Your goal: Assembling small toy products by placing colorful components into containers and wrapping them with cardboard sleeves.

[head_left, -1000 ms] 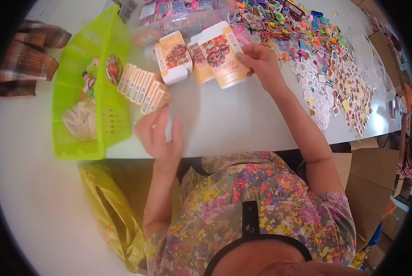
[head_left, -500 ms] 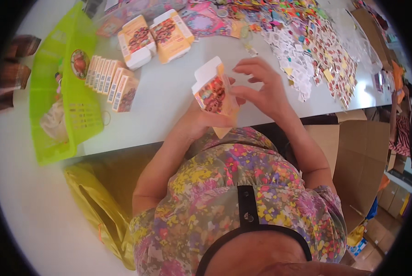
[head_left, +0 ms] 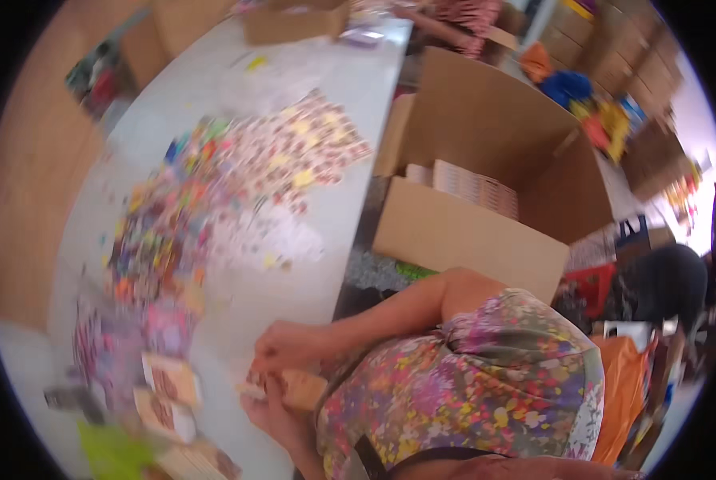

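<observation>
Close to my body, over the table's edge, I hold a small orange-and-white carton point(head_left: 304, 390). My left hand point(head_left: 276, 416) is closed around it, with the thumb up at its end. At that same end, the curled fingers of my right hand point(head_left: 290, 350) press on the carton; blur hides their exact grip. Two flat cartons point(head_left: 171, 379) with printed fronts lie on the table beyond my left hand. A row of small cartons point(head_left: 198, 462) shows at the bottom edge, beside the green basket point(head_left: 112, 450).
Piles of colourful small pieces point(head_left: 162, 232), sticker-like cards point(head_left: 314, 144) and white slips point(head_left: 274, 240) cover much of the white table point(head_left: 318, 276). A large open cardboard box point(head_left: 470, 232) with printed sheets inside stands to the right. Another person's arm point(head_left: 438, 28) shows at the far end.
The view has swung to the right, bringing the large cardboard box into sight. My right hand has gone from loosely spread fingers to curled ones at the carton's end. My left hand keeps its hold.
</observation>
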The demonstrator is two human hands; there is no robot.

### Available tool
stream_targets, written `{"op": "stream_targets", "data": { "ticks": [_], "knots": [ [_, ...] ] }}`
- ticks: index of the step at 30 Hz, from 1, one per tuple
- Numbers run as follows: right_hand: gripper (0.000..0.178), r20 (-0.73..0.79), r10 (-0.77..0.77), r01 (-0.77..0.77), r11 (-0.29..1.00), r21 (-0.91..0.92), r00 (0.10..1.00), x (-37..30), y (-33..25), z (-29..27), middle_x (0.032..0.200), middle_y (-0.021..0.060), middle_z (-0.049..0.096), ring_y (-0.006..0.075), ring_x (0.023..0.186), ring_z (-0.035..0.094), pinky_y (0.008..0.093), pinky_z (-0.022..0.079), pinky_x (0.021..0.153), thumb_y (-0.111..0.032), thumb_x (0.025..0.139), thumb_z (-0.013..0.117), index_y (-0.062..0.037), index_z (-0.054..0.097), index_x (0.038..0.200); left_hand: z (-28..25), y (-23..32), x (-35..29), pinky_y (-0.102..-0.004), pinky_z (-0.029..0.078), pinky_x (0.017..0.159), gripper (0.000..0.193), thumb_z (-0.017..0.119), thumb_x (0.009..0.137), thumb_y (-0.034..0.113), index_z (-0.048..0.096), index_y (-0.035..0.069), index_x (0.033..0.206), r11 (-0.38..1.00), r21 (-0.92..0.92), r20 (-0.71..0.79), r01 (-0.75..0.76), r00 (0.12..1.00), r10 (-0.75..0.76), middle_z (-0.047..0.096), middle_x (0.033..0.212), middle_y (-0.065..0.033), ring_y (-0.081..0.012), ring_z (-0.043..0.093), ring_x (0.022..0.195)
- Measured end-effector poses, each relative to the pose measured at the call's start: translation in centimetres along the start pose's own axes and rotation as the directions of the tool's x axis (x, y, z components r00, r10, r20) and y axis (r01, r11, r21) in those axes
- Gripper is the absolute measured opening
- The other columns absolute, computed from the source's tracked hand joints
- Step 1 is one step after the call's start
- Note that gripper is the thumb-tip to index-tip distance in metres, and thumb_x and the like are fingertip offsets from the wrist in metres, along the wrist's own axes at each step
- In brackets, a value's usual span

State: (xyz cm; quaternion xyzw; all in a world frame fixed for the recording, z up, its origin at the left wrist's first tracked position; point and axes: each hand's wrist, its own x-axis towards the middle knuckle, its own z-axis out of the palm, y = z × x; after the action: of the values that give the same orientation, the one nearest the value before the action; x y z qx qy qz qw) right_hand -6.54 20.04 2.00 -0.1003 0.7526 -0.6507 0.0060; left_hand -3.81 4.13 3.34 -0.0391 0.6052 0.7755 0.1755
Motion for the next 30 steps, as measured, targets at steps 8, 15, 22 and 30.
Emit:
{"op": "stream_targets", "data": {
  "ticks": [8,15,22,30],
  "knots": [
    [0.038,-0.238,0.045,-0.046,0.999,0.0,0.97,-4.4,0.3,-2.0,0.079,0.0123,0.069,0.0229,0.065,0.066,0.0327,0.052,0.061,-0.023,0.076,0.076,0.001,0.063,0.104,2.3,-1.4,-0.7,-0.033,0.052,0.065,0.053,0.064,0.081,-0.005,0.037,0.003,0.126,0.912,0.34,-0.109,-0.229,0.954,0.281,0.052,0.103,-0.0125,-0.0202,0.058,0.081],
    [0.027,-0.187,-0.097,0.122,0.984,0.127,0.978,-5.0,1.8,-2.6,0.083,0.0095,0.069,0.0167,0.064,0.065,0.0309,0.052,0.058,-0.018,0.079,0.073,0.0016,0.068,0.097,0.2,-2.3,-1.0,-0.0375,0.053,0.081,0.053,0.071,0.085,0.014,0.045,0.004,0.129,0.892,0.404,0.043,-0.2,0.979,0.2,0.054,0.118,-0.0184,-0.0305,0.057,0.099],
    [0.022,-0.159,-0.414,0.373,0.898,-0.235,0.896,-3.6,3.1,-2.9,0.074,0.0085,0.067,0.0178,0.062,0.064,0.0336,0.05,0.059,-0.02,0.082,0.07,-0.0014,0.064,0.073,-1.7,-2.0,0.9,-0.0458,0.05,0.084,0.05,0.07,0.087,0.025,0.049,0.006,0.128,0.541,0.695,0.297,-0.474,0.874,0.385,0.057,0.114,-0.0204,-0.0327,0.057,0.099],
    [0.017,0.333,-0.048,0.008,0.993,0.121,0.942,-1.8,-1.0,-5.0,0.075,0.0105,0.072,0.0152,0.068,0.069,0.0287,0.054,0.062,-0.013,0.084,0.069,0.0031,0.07,0.083,0.2,2.2,-1.7,-0.0257,0.045,0.067,0.01,0.065,0.084,0.003,0.059,-0.004,0.088,0.835,0.523,-0.066,-0.172,0.968,0.24,0.058,0.079,-0.005,-0.0118,0.054,0.078]
  ]
}}
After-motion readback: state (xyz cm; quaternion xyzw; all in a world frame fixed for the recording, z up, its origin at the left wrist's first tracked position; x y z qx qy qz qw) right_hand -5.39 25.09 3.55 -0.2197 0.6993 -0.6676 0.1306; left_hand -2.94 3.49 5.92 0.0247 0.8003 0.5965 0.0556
